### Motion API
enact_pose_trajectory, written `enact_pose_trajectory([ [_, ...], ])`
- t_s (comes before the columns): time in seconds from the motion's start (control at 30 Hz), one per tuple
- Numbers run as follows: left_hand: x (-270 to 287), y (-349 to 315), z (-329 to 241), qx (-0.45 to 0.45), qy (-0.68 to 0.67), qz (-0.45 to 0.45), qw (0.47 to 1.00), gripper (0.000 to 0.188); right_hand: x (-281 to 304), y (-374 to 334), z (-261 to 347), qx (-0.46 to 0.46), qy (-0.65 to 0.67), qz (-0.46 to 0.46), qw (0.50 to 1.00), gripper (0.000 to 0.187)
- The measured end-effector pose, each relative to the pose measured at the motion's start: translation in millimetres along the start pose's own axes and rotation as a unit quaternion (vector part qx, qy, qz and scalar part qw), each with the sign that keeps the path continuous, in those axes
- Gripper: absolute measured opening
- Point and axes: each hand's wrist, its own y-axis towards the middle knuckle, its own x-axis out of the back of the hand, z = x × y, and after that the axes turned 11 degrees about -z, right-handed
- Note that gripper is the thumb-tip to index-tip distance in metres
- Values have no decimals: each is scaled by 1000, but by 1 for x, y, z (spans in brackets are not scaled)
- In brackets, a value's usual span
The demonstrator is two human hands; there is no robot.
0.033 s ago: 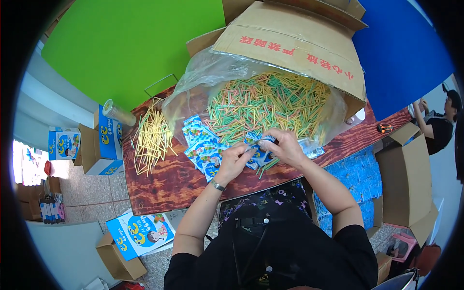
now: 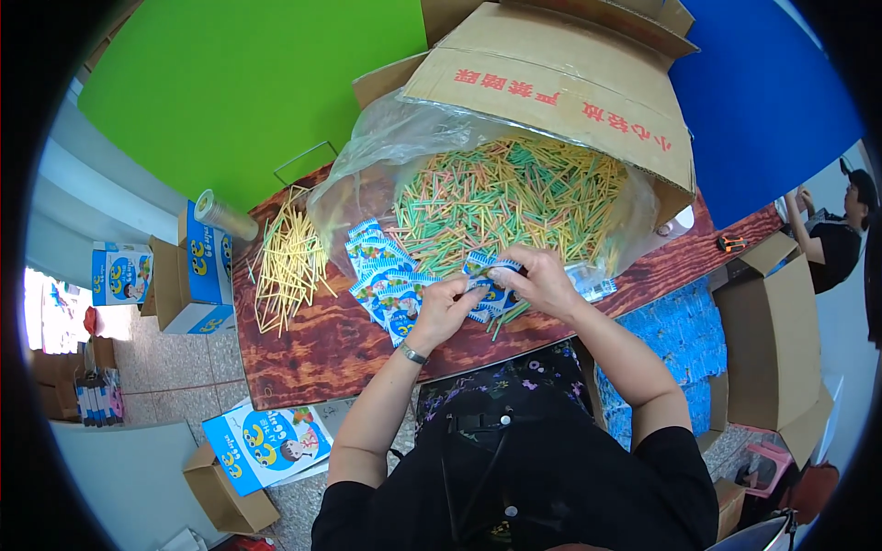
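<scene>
Fingers closed, my left hand (image 2: 445, 310) and my right hand (image 2: 544, 281) pinch a small blue and white packet (image 2: 481, 264) between them, at the near side of the table. Its contents are hidden by my fingers. Left of my left hand lies a loose pile of similar blue and white packets (image 2: 375, 266), partly overlapping. Just beyond both hands spreads a heap of thin green, yellow and pink sticks (image 2: 514, 197), spilling from a clear plastic bag (image 2: 381, 138). A few green sticks (image 2: 507, 318) lie below my right hand.
The bag comes out of a large tipped cardboard box (image 2: 560, 69) on the wood-patterned table (image 2: 312, 367). Longer yellow sticks (image 2: 292, 266) and a clear cylinder (image 2: 225, 216) are at the left. Boxes (image 2: 266, 445) stand around; an open carton (image 2: 767, 340) is at right. Another person (image 2: 831, 230) sits far right.
</scene>
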Motion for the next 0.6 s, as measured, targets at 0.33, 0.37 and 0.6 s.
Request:
enact_pose_trajectory([
  [0.33, 6, 3, -25, 43, 51, -76, 995, 29, 16, 25, 0, 9, 66, 107, 992, 18],
  [0.37, 8, 2, -24, 48, 56, -83, 994, 29, 23, 36, -1, -103, 122, 144, 977, 18],
  [0.6, 8, -1, -13, 45, 32, -98, 994, 23, 25, 104, -96, -135, -443, 181, 868, 39],
])
